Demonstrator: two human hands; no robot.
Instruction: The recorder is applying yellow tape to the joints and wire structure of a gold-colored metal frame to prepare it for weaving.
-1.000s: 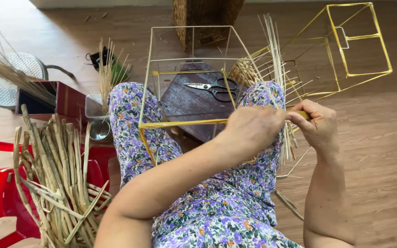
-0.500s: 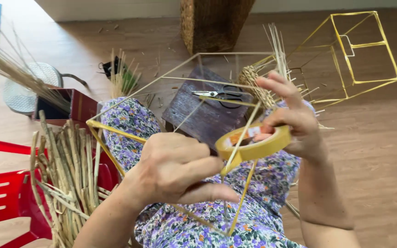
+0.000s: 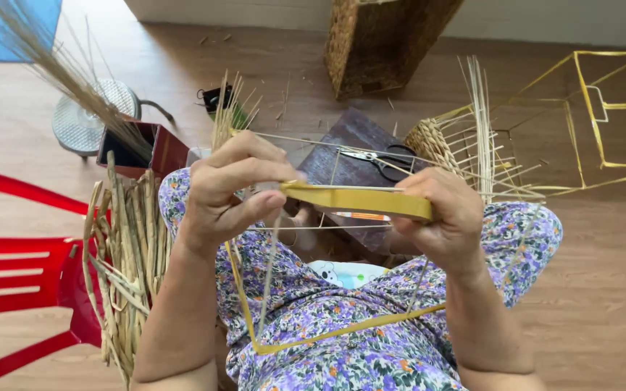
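Both hands pinch a stretched strip of yellow tape point(image 3: 360, 200): the left hand point(image 3: 230, 192) closes on its end, the right hand point(image 3: 440, 217) grips the other end. The tape lies along the top bar of a wire frame point(image 3: 269, 289) on the lap. Beyond the frame, scissors point(image 3: 378, 157) rest on a dark board point(image 3: 349, 134); left of it stands a bundle of dried reeds point(image 3: 128, 246).

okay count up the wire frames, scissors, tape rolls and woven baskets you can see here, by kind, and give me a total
Wire frames: 2, one in the left hand and right hand at, one on the floor
Scissors: 1
Tape rolls: 1, yellow
Woven baskets: 2, tall finished one, half-woven one
Total: 6
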